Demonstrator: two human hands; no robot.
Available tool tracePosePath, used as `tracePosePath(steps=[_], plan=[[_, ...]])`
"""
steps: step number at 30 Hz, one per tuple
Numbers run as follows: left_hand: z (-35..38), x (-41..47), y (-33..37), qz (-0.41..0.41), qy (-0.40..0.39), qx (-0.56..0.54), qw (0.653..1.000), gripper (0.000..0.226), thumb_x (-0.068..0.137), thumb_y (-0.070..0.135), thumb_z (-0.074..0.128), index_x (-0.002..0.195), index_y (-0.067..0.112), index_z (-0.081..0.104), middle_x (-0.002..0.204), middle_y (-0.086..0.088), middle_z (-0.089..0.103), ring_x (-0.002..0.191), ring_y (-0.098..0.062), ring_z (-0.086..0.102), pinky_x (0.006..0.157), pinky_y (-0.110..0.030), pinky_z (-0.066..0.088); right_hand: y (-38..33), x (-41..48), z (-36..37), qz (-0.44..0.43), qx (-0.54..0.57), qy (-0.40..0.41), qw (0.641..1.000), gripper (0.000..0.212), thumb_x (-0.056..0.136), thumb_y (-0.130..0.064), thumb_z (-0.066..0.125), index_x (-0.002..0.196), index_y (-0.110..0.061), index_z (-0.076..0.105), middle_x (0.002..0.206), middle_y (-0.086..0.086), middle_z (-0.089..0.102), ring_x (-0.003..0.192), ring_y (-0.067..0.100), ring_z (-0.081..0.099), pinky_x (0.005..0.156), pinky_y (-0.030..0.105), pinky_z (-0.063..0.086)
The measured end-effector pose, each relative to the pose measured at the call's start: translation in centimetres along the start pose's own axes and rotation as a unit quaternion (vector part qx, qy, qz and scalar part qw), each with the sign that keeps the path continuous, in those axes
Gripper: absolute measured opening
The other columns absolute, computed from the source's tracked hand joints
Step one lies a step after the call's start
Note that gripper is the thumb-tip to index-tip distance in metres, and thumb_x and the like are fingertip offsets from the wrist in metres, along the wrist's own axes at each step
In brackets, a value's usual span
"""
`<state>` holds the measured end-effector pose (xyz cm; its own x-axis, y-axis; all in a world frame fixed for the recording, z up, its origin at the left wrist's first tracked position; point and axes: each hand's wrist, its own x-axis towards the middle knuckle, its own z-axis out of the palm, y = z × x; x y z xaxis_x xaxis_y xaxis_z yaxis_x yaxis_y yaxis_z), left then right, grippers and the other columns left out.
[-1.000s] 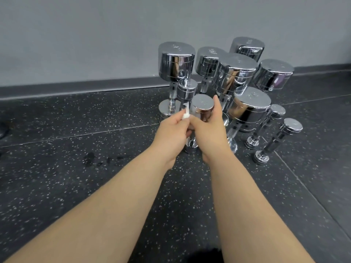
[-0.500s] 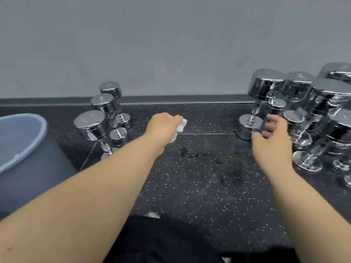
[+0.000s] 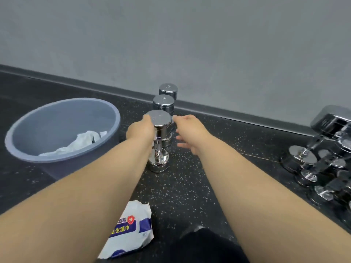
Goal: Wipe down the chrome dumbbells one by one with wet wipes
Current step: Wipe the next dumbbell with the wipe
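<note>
Three chrome dumbbells stand on end in a row running toward the wall: the near dumbbell [image 3: 159, 141], a middle one [image 3: 163, 103] and a far one [image 3: 168, 90]. My left hand [image 3: 140, 130] curls against the left side of the near dumbbell's upper head, thumb at its rim; its fingers are hidden behind the chrome. No wipe shows in that hand. My right hand [image 3: 190, 132] hovers just right of the same dumbbell with fingers spread, holding nothing.
A blue-grey bin [image 3: 114, 118] with crumpled white wipes [image 3: 81, 142] inside stands to the left. A wet wipe packet [image 3: 131, 230] lies on the speckled black floor near me. A cluster of chrome dumbbells [image 3: 322, 152] leans together at the right. The grey wall runs behind.
My view swung left from the right cluster to the row of three dumbbells and the bin. Both hands moved to the near dumbbell; the wipe seen in my left hand is out of sight.
</note>
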<state>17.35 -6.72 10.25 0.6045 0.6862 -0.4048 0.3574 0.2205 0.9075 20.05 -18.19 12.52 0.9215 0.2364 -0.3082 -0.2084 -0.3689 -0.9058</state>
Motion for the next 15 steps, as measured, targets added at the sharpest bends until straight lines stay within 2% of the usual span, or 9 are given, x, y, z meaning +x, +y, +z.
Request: tracePosePath(steps=[2,4,6,9,13,15], plan=[[0.1,1.7,0.3,-0.006,-0.032,-0.02,0.999,0.047,0.09,0.053,0.05,0.107,0.011,0.063,0.102,-0.008,0.068,0.082,-0.026,0.066,0.071,-0.032,0.052,-0.5,1.8,1.7,0.036,-0.004,-0.029,0.999,0.047,0.1,-0.047,0.045,0.135,-0.016,0.048,0.121,0.005,0.056,0.098,0.024,0.057,0.077,0.043,0.055],[0.7,2.9,0.1,-0.027,-0.076,-0.014,0.997,0.055,0.078,0.063,0.056,0.104,0.016,0.066,0.104,-0.012,0.07,0.089,-0.035,0.069,0.085,-0.045,0.056,-0.3,3.3,3.0,0.067,-0.009,-0.051,0.996,0.058,0.098,-0.055,0.045,0.139,-0.014,0.046,0.124,0.008,0.058,0.093,0.027,0.059,0.07,0.038,0.053],[1.5,3.8,-0.5,-0.034,-0.1,-0.004,0.994,0.054,0.078,0.063,0.059,0.106,0.018,0.066,0.103,-0.014,0.07,0.09,-0.037,0.069,0.085,-0.052,0.056,0.2,4.2,3.7,0.095,0.014,-0.074,0.993,0.057,0.095,-0.059,0.047,0.131,-0.015,0.053,0.12,0.01,0.063,0.093,0.028,0.063,0.072,0.039,0.054],[2.5,4.5,-0.8,-0.023,-0.1,-0.032,0.994,0.053,0.074,0.063,0.062,0.103,0.018,0.065,0.097,-0.012,0.072,0.086,-0.036,0.071,0.081,-0.053,0.057,1.2,5.3,4.1,0.109,0.101,-0.089,0.985,0.049,0.092,-0.06,0.053,0.119,-0.019,0.059,0.108,0.007,0.067,0.091,0.026,0.067,0.081,0.041,0.056],[3.2,4.2,-1.1,-0.008,-0.121,0.01,0.993,0.075,0.062,0.07,0.058,0.115,0.017,0.063,0.102,-0.009,0.073,0.089,-0.034,0.071,0.085,-0.051,0.056,2.3,5.2,2.8,0.101,0.164,-0.084,0.978,0.033,0.093,-0.055,0.057,0.096,-0.023,0.063,0.087,0.001,0.069,0.082,0.02,0.066,0.082,0.039,0.057],[3.3,2.9,-1.4,0.008,-0.133,0.051,0.99,0.081,0.064,0.074,0.051,0.12,0.017,0.059,0.11,-0.007,0.069,0.096,-0.033,0.068,0.091,-0.049,0.053,3.1,4.5,1.5,0.113,0.202,-0.096,0.968,0.031,0.092,-0.052,0.06,0.096,-0.021,0.063,0.087,0.002,0.07,0.086,0.021,0.067,0.084,0.039,0.056]])
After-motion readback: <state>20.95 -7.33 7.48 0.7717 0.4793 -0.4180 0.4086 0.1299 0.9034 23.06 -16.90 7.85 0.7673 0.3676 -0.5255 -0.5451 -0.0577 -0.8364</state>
